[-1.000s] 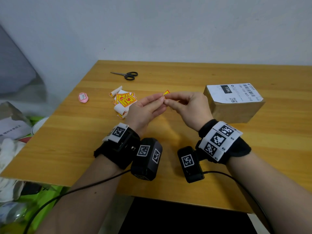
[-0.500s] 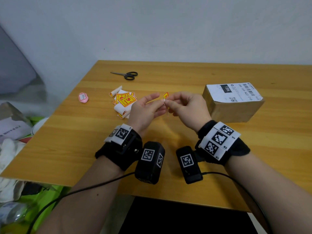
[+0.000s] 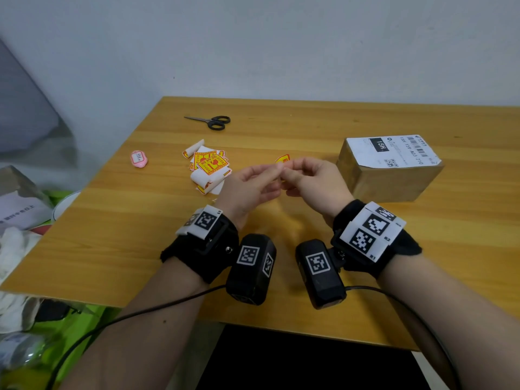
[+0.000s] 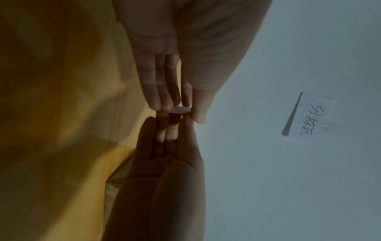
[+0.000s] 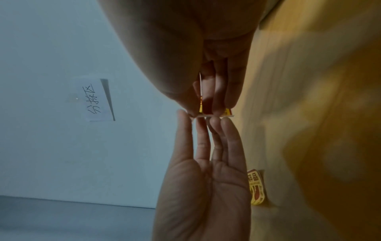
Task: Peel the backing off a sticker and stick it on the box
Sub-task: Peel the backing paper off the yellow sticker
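The left hand (image 3: 250, 182), fingers nearly straight, pinches the white backing (image 4: 181, 110) at its tips. To peel cleanly, it should probably pull slowly and flat. The right hand (image 3: 312, 180) pinches the small red-and-yellow sticker (image 3: 282, 159), held above the table (image 3: 281, 130), near the cardboard box (image 3: 388, 167) to the right.

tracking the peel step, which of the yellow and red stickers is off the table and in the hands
The small sticker pinched between the left hand and right hand; the others lie in a pile on the table.
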